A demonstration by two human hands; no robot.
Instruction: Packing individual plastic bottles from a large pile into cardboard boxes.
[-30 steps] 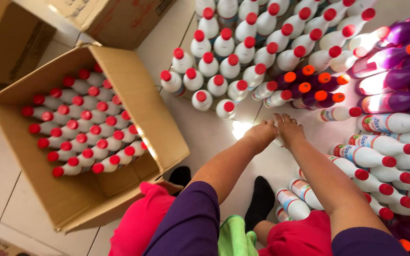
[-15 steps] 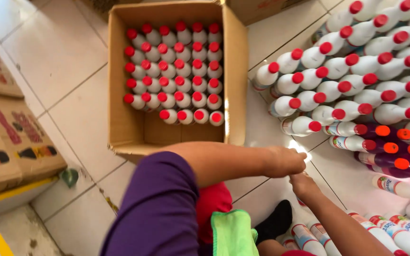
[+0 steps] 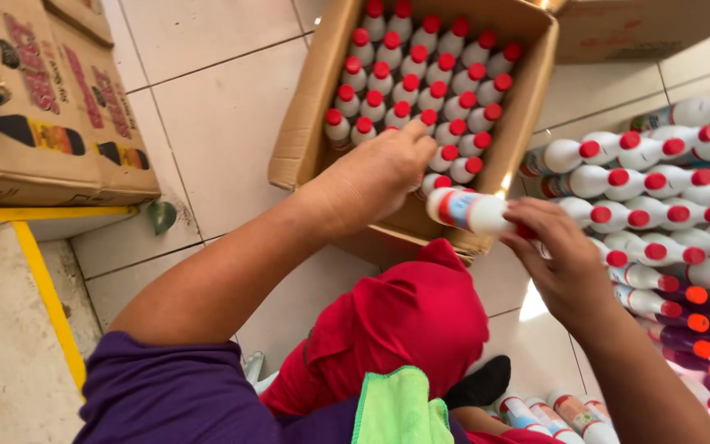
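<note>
As held: smooth white plastic bottle (image 3: 472, 211), sideways.

The floor (image 3: 223, 107) is laid with large pale glossy tiles with dark grout lines, and a bright glare of light falls on them at the right. At the left a yellow painted edge (image 3: 43, 271) borders a rough grey concrete surface (image 3: 2, 353), where closed printed cardboard cartons (image 3: 43, 123) stand.
</note>
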